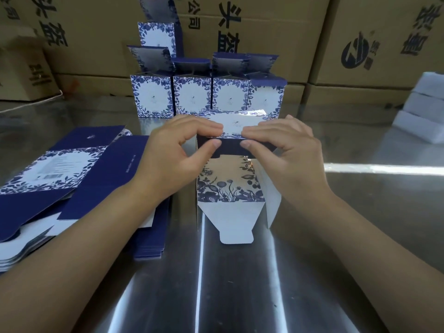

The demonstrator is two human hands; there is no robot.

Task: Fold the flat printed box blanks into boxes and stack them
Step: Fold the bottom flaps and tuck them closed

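Observation:
A half-formed blue-and-white floral box (230,181) lies on its side at the middle of the steel table, open end toward me, with a white tuck flap (234,224) sticking out. My left hand (173,152) and my right hand (288,155) pinch its far end from both sides, thumbs pressing a dark blue flap (230,146) between them. A stack of flat printed blanks (62,183) sits at the left. Behind the hands stands a row of folded boxes (206,97) with lids up, and one more folded box (157,37) is stacked on top at the left.
The shiny steel table (240,284) reflects light in streaks. Large brown cartons (264,32) form a wall at the back. White foam blocks (422,111) are piled at the right edge. A smaller carton (26,73) sits at the far left.

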